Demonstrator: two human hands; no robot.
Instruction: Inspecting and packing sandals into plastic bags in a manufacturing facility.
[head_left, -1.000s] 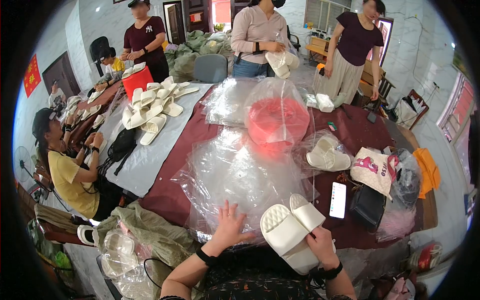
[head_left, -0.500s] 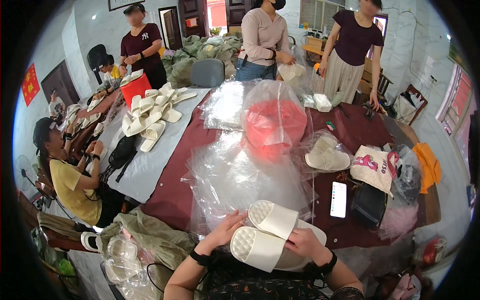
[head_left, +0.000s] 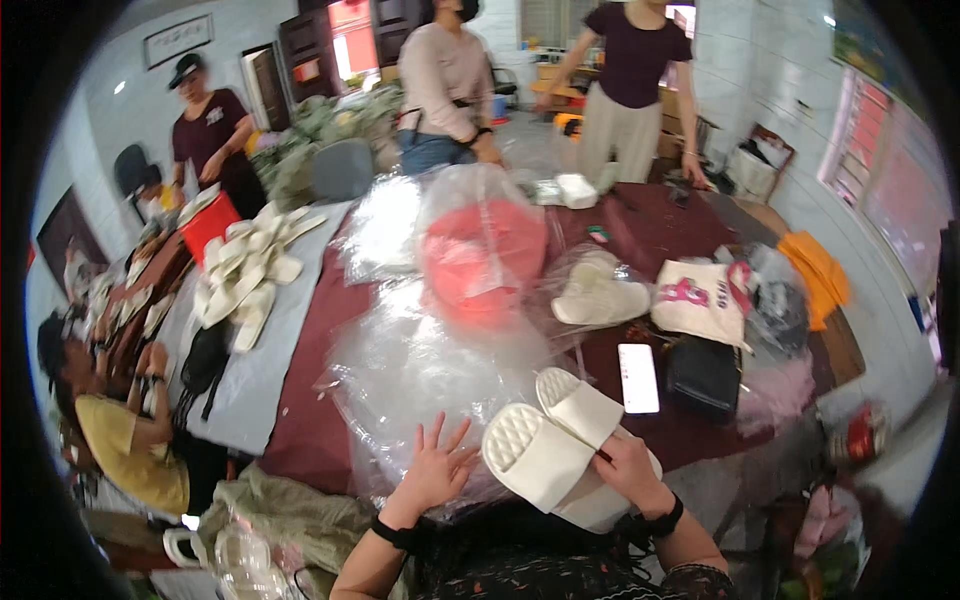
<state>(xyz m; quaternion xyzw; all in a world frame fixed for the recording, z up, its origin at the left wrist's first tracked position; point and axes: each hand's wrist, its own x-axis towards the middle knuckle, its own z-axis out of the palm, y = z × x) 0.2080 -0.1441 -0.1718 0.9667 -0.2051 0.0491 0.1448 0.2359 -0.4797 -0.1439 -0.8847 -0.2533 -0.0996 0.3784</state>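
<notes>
A pair of cream slippers (head_left: 545,462) with quilted footbeds and wide straps lies tilted close to my body at the table's near edge. Around the rear slipper's edge, near its strap, the fingers of my right hand (head_left: 632,472) are closed. My left hand (head_left: 435,468) is open, fingers spread, above a wide stack of clear plastic bags (head_left: 430,370); it is apart from the slippers. Each wrist has a black band. Beyond the stack stands a clear bag with a red round thing (head_left: 485,255) inside.
Right of the stack are a bagged slipper pair (head_left: 600,290), a phone (head_left: 638,378), a black bag (head_left: 704,380) and a cream pouch (head_left: 700,298). A heap of slippers (head_left: 250,265) lies on the left, beside a red bucket (head_left: 208,228). Several people stand or sit around the table.
My left hand has come away from the slippers and spread its fingers over the plastic bags. The slippers have shifted slightly in my right hand. My view has turned to the right.
</notes>
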